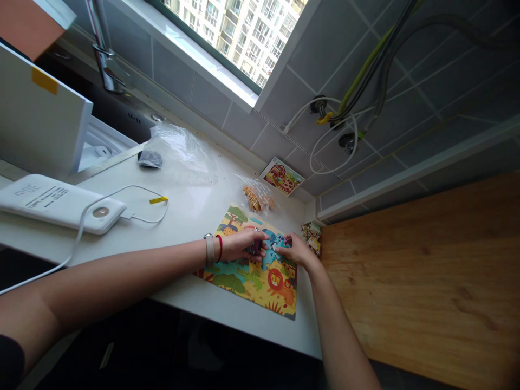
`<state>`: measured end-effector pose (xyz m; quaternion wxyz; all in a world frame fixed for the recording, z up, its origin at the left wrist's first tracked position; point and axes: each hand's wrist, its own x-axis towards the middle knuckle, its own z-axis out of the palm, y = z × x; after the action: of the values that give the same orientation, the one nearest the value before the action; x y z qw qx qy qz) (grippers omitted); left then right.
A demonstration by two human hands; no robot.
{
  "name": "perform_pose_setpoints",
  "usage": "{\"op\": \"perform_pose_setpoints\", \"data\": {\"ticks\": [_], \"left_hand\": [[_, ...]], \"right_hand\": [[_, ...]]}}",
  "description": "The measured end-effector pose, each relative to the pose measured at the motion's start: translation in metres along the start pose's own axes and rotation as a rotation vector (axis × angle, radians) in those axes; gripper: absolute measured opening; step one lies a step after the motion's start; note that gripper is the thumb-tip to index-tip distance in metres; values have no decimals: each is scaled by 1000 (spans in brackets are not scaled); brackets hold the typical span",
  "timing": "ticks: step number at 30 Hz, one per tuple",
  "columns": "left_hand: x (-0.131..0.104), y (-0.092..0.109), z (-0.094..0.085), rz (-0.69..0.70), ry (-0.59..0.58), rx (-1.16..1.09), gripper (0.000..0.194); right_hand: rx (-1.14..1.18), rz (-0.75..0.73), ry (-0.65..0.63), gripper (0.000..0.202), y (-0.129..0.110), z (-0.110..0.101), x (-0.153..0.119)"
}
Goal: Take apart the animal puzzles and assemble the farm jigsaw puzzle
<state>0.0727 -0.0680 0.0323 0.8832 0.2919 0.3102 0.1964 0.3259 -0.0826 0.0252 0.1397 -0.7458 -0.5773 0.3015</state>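
On the tabletop (193, 203), near its right end, lies an illustrated animal board (247, 281), face up, with a lion and trees visible along its near and far parts. The picture reads as continuous wherever uncovered; at this size it cannot be told whether it is joined pieces or a plain print. Its middle is partly hidden by the hands.

Left hand (239, 245): fingers curled around a few dark pieces (255, 247), held over the board. Right hand (298, 252): thumb and fingers narrowed on a blue piece (281, 243), close to the left hand. Handling of these pieces is judged to be under way and not complete, since both hands are occupied.

Outstanding stock: a clear bag (266, 201) of orange-brown pieces just beyond the board, and a colourful pile (311, 238) just right of it, beside the wooden panel (414, 281). Neither is being touched. The exact count cannot be determined.

Farther out, a picture card (281, 176) leans at the tiled wall; crumpled plastic (182, 154) and a white device (60, 203) with a cable lie to the left.
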Motion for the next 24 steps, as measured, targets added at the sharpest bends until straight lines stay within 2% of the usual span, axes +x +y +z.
{"op": "perform_pose_setpoints", "data": {"ticks": [3, 9, 20, 24], "left_hand": [[1, -1, -1, 3, 2, 4, 35], [3, -2, -2, 1, -4, 11, 33], [1, -1, -1, 9, 12, -2, 31], [1, -1, -1, 20, 26, -1, 32]], "right_hand": [[29, 66, 26, 63, 1, 1, 3], [165, 73, -63, 48, -10, -15, -16], [395, 143, -99, 55, -33, -44, -45], [484, 187, -186, 53, -40, -36, -49]]}}
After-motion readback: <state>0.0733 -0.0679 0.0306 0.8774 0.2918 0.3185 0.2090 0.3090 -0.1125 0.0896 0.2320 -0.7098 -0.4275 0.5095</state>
